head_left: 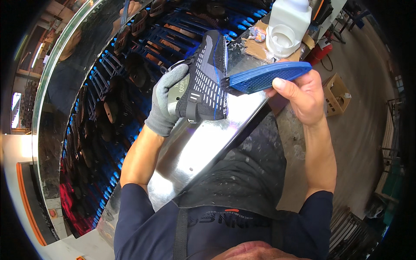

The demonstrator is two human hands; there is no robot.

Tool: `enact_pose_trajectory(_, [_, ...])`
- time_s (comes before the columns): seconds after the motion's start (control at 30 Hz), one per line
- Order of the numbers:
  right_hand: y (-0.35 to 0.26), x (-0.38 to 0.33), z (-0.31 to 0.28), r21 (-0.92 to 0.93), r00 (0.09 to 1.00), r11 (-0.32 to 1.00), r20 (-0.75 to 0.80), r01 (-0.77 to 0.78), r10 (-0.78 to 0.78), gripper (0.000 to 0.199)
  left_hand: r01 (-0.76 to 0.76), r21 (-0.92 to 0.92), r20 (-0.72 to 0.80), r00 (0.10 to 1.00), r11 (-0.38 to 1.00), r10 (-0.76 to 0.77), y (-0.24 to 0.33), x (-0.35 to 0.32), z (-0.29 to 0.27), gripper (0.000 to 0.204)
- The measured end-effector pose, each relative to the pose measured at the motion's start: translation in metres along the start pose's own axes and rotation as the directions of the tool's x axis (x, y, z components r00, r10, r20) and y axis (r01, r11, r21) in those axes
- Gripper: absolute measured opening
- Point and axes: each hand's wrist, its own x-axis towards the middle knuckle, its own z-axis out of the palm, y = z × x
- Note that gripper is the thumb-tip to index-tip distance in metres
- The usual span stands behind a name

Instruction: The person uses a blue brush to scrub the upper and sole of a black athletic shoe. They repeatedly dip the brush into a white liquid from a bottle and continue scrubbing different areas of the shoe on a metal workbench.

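My left hand (166, 99), in a grey knit glove, is closed around a black-and-grey knit shoe upper (210, 71) with white dashes and a blue line along its edge. Inside the upper sits a green shoe last (182, 89), partly hidden by the glove. My bare right hand (302, 93) grips a blue brush (268, 78) between thumb and fingers. The brush's dark bristle end lies right at the lower edge of the upper; whether it touches cannot be made out.
A white plastic container (288, 26) with an open round cup stands on cardboard at the far side. On the left, a curved rack conveyor (112, 143) with blue tips carries several shoes. A shiny metal table (203, 138) lies below my hands. A cardboard box (337, 96) stands right.
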Motion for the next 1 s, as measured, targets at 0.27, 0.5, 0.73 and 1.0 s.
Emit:
enact_pose_trajectory(0.27, [-0.015, 0.004, 0.005, -0.302, 0.897, 0.856, 0.282, 0.419, -0.340, 0.020, 0.027, 0.023, 0.007, 1.000, 0.999, -0.027, 0.009, -0.002, -0.003, 0.046])
enact_pose_trajectory(0.5, [-0.044, 0.020, 0.002, -0.506, 0.707, 0.507, 0.597, 0.698, -0.379, 0.026, -0.167, 0.072, 0.262, 0.954, 0.983, 0.143, 0.014, 0.003, -0.016, 0.036])
enact_pose_trajectory(0.73, [-0.057, 0.021, 0.013, -0.560, 0.577, 0.167, 0.726, 0.812, -0.374, 0.032, -0.347, 0.571, 0.134, 0.934, 0.744, 0.332, 0.019, 0.012, -0.028, 0.032])
enact_pose_trajectory(1.0, [-0.044, 0.013, 0.026, -0.591, 0.489, -0.091, 0.736, 0.802, -0.468, 0.035, -0.387, 0.753, 0.214, 0.909, 0.532, 0.359, 0.026, 0.011, -0.016, 0.021])
